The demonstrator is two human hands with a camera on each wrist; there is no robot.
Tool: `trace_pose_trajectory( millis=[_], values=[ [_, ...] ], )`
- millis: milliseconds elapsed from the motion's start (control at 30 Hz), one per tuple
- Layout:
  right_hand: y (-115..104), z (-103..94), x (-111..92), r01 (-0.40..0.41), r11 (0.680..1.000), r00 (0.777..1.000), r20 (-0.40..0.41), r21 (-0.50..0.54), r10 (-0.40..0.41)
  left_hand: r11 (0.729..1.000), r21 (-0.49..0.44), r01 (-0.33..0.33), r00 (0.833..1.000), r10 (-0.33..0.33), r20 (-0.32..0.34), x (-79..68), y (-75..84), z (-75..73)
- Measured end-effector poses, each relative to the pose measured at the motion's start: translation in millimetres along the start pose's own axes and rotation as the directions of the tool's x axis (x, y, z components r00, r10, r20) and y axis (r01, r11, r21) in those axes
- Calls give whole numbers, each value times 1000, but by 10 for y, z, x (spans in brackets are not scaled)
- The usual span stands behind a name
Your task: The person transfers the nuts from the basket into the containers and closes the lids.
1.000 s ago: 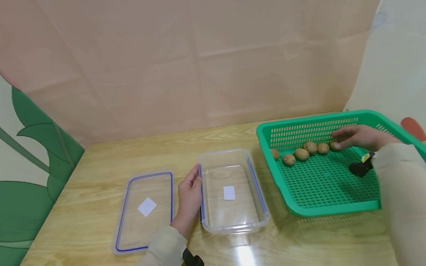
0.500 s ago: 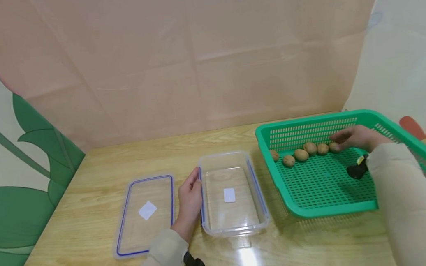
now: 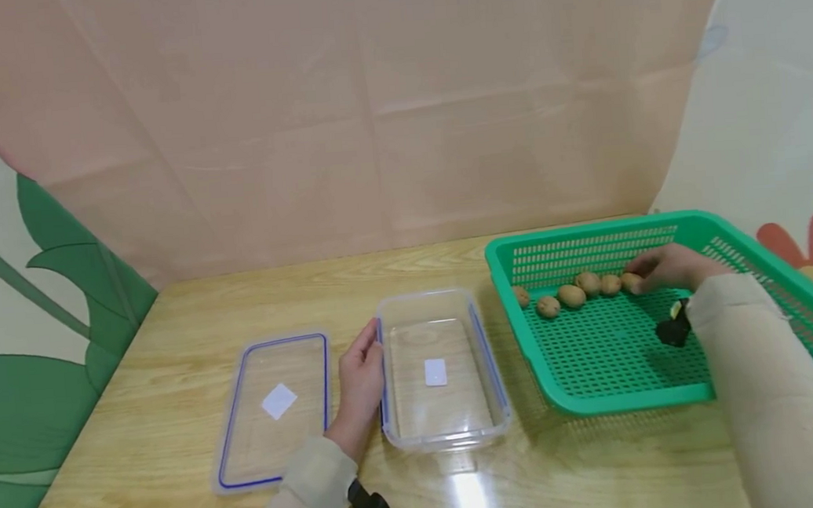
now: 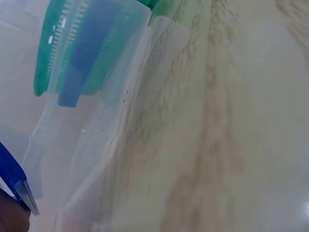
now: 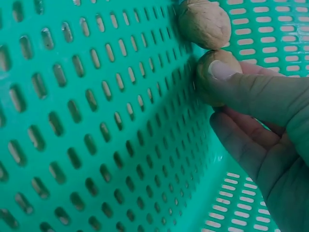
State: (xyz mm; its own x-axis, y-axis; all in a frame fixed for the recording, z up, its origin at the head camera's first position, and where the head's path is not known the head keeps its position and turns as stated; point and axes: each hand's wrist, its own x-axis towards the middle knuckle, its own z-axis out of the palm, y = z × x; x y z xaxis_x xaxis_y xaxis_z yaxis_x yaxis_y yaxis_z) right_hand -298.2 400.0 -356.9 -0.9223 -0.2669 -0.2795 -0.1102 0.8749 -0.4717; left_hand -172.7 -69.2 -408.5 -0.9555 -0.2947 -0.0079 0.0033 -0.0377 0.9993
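Note:
My right hand point(image 3: 675, 266) is inside the green plastic basket point(image 3: 632, 403), pinching a walnut point(image 5: 204, 83) between thumb and fingers. That walnut is the rightmost of a row along the basket's far side; another walnut point(image 5: 205, 23) touches it in the right wrist view. On the left, my left hand point(image 3: 362, 379) rests along the side of a clear plastic container point(image 3: 449, 442) with blue edging, its fingers extended. A fingertip shows beside a blue clip point(image 4: 12, 174) in the left wrist view. The container has no walnuts in it, only a white label point(image 3: 435, 372).
A clear lid point(image 3: 270, 374) with a blue seal and a white square lies left of the container on the wooden table point(image 3: 157, 429). Behind the table hangs a plain pinkish sheet point(image 3: 264, 138). The basket's near rim stands close to the container's right side.
The right hand's fingers have come down and closed around the rightmost walnut. The left hand keeps its place beside the container. The head view has shifted slightly.

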Motion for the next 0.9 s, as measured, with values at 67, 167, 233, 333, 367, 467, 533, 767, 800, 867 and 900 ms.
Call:
trace_pose_trajectory(
  millis=[67,167,233,333,367,467,533,767,800,867,900],
  values=[
    [-8,6,-6,11,1000,1000,-8,-6,-11,1000,-6,-10,1000,10,-4,0,0,3],
    [-19,3,-23,5,1000,1000,-4,-3,-5,1000,4,-8,1000,8,-5,1,1,1],
    [-33,-4,-38,-3,1000,1000,10,2,3,1000,17,-2,1000,2,-4,-1,6,-3],
    [-38,-21,-57,-16,1000,1000,25,7,15,999,32,10,1000,-10,-5,-1,7,-9],
    [-43,-29,-67,-18,999,999,37,29,16,999,36,16,1000,-16,-6,-3,9,-9],
    [-47,-63,-95,-17,994,998,63,104,10,999,42,17,1000,-17,-7,-7,8,-5],
    [-50,-90,-105,-10,983,996,87,185,-7,999,39,14,1000,-14,-8,-7,7,-4],
    [-120,-122,-50,153,732,954,93,664,-284,999,47,27,1000,-27,-8,-4,26,-4],
    [-142,-123,-40,182,669,935,84,721,-344,999,47,27,1000,-27,-5,-4,29,-2],
    [-189,-127,-22,222,578,896,70,786,-439,999,40,29,1000,-29,2,-5,31,-3],
    [-217,-131,-15,237,552,880,65,800,-471,999,38,28,1000,-28,4,-4,31,-3]
  ],
)
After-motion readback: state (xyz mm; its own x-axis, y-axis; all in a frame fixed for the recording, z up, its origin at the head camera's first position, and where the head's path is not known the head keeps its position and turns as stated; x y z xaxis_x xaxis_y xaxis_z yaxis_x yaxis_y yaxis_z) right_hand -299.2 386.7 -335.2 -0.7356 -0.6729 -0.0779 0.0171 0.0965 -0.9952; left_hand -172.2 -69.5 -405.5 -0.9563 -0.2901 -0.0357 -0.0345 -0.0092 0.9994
